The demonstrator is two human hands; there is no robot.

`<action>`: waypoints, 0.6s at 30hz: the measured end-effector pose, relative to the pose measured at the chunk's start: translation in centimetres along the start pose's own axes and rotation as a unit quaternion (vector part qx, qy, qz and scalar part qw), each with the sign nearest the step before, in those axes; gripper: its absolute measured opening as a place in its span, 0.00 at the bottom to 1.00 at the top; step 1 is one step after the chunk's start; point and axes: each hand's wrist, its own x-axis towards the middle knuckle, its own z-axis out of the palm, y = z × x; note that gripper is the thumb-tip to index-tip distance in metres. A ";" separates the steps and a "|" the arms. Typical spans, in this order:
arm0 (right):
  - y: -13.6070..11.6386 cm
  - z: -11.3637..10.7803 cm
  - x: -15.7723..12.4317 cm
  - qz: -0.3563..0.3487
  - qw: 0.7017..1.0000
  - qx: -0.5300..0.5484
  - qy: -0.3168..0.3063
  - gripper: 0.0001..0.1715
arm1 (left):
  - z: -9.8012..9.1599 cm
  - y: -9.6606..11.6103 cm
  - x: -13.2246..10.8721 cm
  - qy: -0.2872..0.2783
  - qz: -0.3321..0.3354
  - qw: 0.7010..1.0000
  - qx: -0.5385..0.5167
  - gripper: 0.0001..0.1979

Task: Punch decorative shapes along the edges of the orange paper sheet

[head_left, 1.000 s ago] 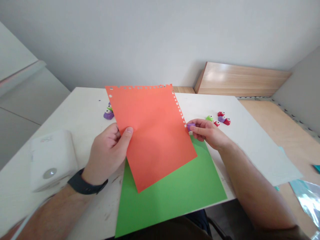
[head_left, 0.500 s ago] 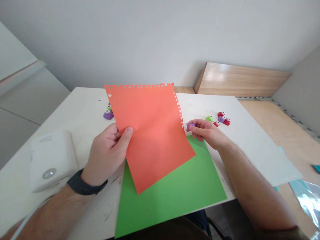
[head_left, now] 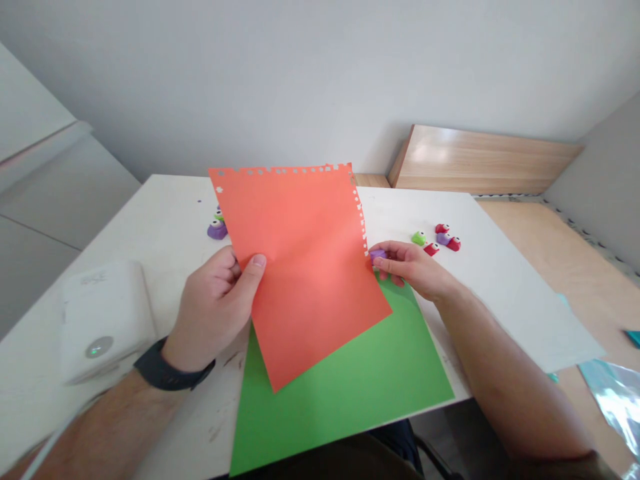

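Orange paper sheet (head_left: pixel 305 267) with punched edges sits mid-frame, gripped by my left hand (head_left: pixel 213 310); my right hand (head_left: pixel 413 267) narrowly pinches a small purple plastic craft punch (head_left: pixel 379 255) at its right edge.

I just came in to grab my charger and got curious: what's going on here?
A person holds an orange paper sheet up in their left hand, while their right hand pinches a small purple craft punch at the sheet's right edge. That edge and the top are dotted with small cut-outs. A green paper sheet lies below on a white table, with more craft punches nearby.
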 end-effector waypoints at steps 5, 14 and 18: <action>-0.2 0.0 -0.1 0.006 1.000 0.028 -0.003 0.22 | 0.0 -0.3 0.1 -0.008 -0.006 1.000 -0.001 0.16; -0.4 -0.4 -0.2 0.024 0.996 0.082 -0.001 0.23 | 0.0 0.0 0.1 -0.007 -0.007 1.000 -0.002 0.17; -0.3 -0.5 -0.2 0.029 0.997 0.077 -0.005 0.23 | 0.1 0.1 0.1 -0.003 -0.009 1.000 -0.009 0.17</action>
